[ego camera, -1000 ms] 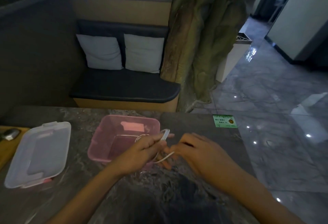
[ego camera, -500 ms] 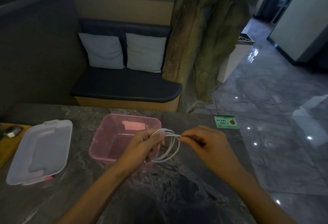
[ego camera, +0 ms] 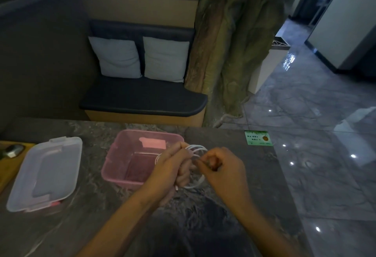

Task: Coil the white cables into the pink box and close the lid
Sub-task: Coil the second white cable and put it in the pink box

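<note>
At lower centre our left hand [ego camera: 173, 167] now grips a tighter white cable [ego camera: 196, 184] coil, right hand [ego camera: 220, 167] fingers pinching the loop, nearly ready for the pink box [ego camera: 114, 161].

The box [ego camera: 122, 167] was translucent pink, with a paler pink label [ego camera: 152, 142] on its far wall. The cable [ego camera: 196, 184] looped just right of it was white. Well to the left, the lid [ego camera: 44, 173] was frosted clear with a pink trim showing at its near edge. The bench [ego camera: 234, 146] was dark grey stone veined in lighter grey, and carried a small green sticker [ego camera: 258, 138] at its far right. A yellow-brown board [ego camera: 10, 165] lay at the left edge. Beyond, two pale grey cushions [ego camera: 140, 58] sat on a black seat [ego camera: 142, 100] with a tan base. The floor [ego camera: 315, 114] was glossy grey marble.
</note>
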